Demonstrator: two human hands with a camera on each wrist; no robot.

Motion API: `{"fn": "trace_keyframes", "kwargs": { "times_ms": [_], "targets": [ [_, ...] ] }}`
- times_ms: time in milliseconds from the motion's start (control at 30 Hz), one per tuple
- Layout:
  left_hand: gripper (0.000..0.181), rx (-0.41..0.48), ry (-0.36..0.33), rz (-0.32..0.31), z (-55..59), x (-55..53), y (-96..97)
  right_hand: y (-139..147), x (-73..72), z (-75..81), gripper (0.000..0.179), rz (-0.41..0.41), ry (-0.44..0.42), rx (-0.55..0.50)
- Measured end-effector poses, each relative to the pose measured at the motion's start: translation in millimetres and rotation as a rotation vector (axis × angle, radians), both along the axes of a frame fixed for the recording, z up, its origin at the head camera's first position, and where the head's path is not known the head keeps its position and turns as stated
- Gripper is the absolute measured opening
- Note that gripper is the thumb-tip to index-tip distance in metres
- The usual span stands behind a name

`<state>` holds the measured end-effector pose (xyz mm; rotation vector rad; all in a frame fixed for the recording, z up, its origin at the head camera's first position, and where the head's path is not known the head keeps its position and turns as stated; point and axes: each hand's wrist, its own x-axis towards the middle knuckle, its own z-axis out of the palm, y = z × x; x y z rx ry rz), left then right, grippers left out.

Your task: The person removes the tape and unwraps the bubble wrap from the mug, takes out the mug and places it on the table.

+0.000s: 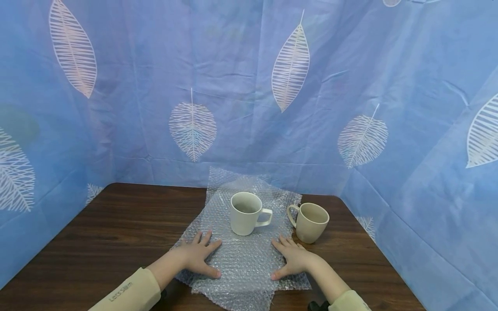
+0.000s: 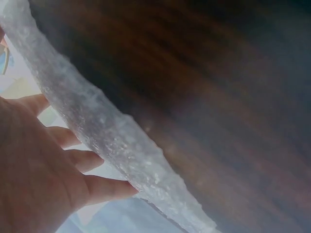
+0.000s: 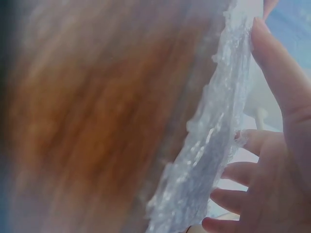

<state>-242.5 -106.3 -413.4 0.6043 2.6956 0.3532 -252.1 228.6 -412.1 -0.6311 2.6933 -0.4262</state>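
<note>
A sheet of clear bubble wrap (image 1: 241, 263) lies spread over the table, its near edge uneven. On its far half stands a white mug (image 1: 241, 218), upright, handle to the right. My left hand (image 1: 196, 255) rests on the wrap's left side, fingers spread; the left wrist view shows its fingertips (image 2: 127, 189) at the sheet's edge. On the right side my right hand (image 1: 293, 257) rests likewise with spread fingers, palm down. A beige mug (image 1: 311, 224) is just beyond the right hand, at the wrap's right edge, its handle pointing left.
The dark wooden table (image 1: 97, 242) extends to both sides of the wrap. A blue cloth (image 1: 241, 129) with white leaf prints hangs behind the table and along its sides.
</note>
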Motion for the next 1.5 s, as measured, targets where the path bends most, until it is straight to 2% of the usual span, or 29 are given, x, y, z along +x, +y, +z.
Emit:
{"fn": "trace_keyframes", "kwargs": {
  "times_ms": [267,533,667,867,1033,1167,1267,1333,1500],
  "targets": [
    [0.101,0.001,-0.021,-0.013,-0.7,-2.0,2.3,2.3,1.9,4.3,0.099,-0.016,-0.004,-0.046],
    [0.098,-0.024,-0.009,0.009,0.4,-0.7,3.1,3.3,-2.5,8.4,0.086,0.015,0.005,-0.211],
    [0.097,-0.028,-0.002,0.009,-0.5,-1.0,3.1,3.5,-4.9,10.4,0.084,0.007,0.017,-0.254],
    [0.097,-0.022,0.0,0.009,-2.8,-2.9,3.0,1.8,-10.3,12.3,0.079,-0.01,0.099,-0.277],
    [0.097,-0.027,0.001,0.009,-0.2,-0.7,3.9,-1.5,-13.9,13.8,0.07,-0.074,0.178,-0.315],
    [0.099,-0.029,-0.012,0.011,-0.7,-1.8,4.6,-6.8,-15.6,15.8,0.057,-0.162,0.225,-0.406],
    [0.104,-0.028,-0.02,0.003,-6.2,-6.0,3.8,-11.3,-18.3,16.0,0.049,-0.241,0.267,-0.474],
    [0.107,-0.026,-0.01,-0.004,-13.8,-10.4,2.3,-13.6,-21.3,15.0,0.046,-0.284,0.289,-0.507],
    [0.112,-0.028,0.017,0.0,-30.9,-20.1,-0.1,-19.3,-28.8,13.0,0.041,-0.354,0.31,-0.589]
  ]
}}
